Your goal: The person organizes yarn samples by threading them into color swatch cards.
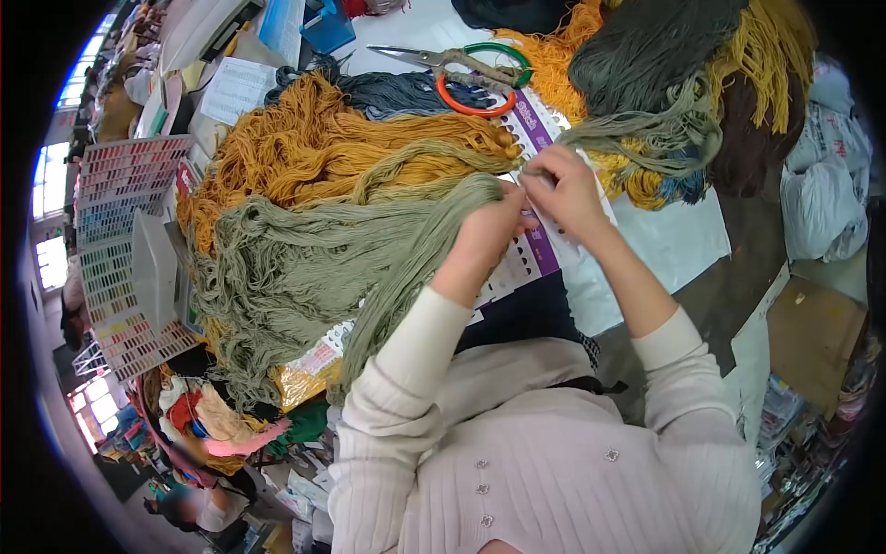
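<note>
Both hands meet mid-table: the left hand grips the sage-green yarn bundle, the right hand pinches its strands over the purple card. Scissors lie near the far edge.

You've only got one view here, the head cam, so nothing overlaps with a second angle. It sits up on your head and looks forward and steeply down over your chest at the table. Pretty close in: your sleeves fill the bottom of the frame. It's a fisheye, so the corners go black and the left edge bends hard.
</note>
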The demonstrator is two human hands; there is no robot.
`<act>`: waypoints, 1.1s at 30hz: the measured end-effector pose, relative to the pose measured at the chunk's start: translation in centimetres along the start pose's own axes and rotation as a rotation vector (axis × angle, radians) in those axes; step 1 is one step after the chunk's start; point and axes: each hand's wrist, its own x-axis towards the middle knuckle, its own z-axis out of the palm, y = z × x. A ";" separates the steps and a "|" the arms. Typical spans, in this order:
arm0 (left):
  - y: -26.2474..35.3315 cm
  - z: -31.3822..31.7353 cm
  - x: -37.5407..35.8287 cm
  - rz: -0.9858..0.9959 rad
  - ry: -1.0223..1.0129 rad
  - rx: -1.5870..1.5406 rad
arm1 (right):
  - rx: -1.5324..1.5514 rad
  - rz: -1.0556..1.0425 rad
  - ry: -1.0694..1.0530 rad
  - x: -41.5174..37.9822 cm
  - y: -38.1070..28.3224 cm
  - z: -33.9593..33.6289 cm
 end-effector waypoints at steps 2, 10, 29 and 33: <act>-0.6 0.1 0.9 -0.017 -0.029 0.145 | 0.004 -0.032 0.057 -0.2 0.2 0.2; 0.1 -2.0 -1.6 -0.096 -0.044 -0.010 | -0.161 -0.256 -0.070 -1.5 0.3 0.3; 0.1 -4.8 -1.5 0.012 -0.060 -0.372 | 0.143 -0.129 -0.159 -1.2 -0.1 -0.6; 0.5 -4.6 -1.8 -0.013 -0.083 -0.350 | 0.105 -0.148 -0.175 -1.3 -0.5 -0.8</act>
